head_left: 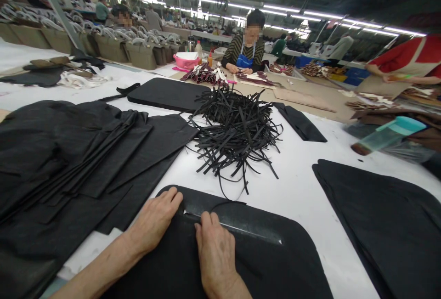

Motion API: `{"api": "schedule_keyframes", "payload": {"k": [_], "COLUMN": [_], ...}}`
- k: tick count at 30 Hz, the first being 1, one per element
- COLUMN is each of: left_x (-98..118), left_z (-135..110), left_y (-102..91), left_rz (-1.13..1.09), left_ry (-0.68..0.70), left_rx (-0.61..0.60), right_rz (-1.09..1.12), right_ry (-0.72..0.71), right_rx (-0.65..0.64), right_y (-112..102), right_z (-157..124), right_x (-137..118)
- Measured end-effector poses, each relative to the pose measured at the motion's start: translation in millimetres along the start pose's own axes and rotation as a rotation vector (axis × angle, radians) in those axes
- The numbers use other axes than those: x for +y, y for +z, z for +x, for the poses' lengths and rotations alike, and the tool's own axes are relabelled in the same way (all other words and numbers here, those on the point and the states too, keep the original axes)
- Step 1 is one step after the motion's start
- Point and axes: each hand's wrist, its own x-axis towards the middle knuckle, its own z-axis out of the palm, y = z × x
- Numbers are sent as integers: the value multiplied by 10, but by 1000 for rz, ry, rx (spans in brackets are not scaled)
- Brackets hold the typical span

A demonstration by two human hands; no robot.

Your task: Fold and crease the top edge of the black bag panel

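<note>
Both of my hands rest on a black fabric panel (pixel 262 262) with rounded corners, lying on the white table (pixel 303 184) right in front of me. My left hand (pixel 155 221) lies flat on the panel's near left corner, fingers stretched toward a thin black strip (pixel 237 230) that runs along the panel's top. My right hand (pixel 215 253) presses flat on the panel, with its fingertips on the left end of that strip. Neither hand grips anything.
A heap of black strips (pixel 234 129) lies just beyond the panel. Stacked black fabric pieces (pixel 69 161) cover the left side, another black sheet (pixel 386 221) the right. A teal-lidded bottle (pixel 389 136) lies at the right. A person in a striped top (pixel 246 51) works across the table.
</note>
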Motion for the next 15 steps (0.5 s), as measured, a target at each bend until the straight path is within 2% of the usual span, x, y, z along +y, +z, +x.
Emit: {"api": "schedule_keyframes", "payload": {"k": [3,6,9,15], "left_x": [-63,-54,-7,40], "left_z": [-33,-90,-122,-74], "left_y": [-36,-18,30,12], "left_rz": [-40,-92,-132,-191], "left_ry": [-9,53,92,40], "left_rx": [15,-6,-28,-47], "right_rz": [-36,-14,93,358], "right_ry": [15,26,35,62], "right_rx": [-72,-126,-145,-116], "right_y": [-47,-97,-135,-153], "right_z": [15,25,18,-23], "right_x": [-29,-30,22,122]}}
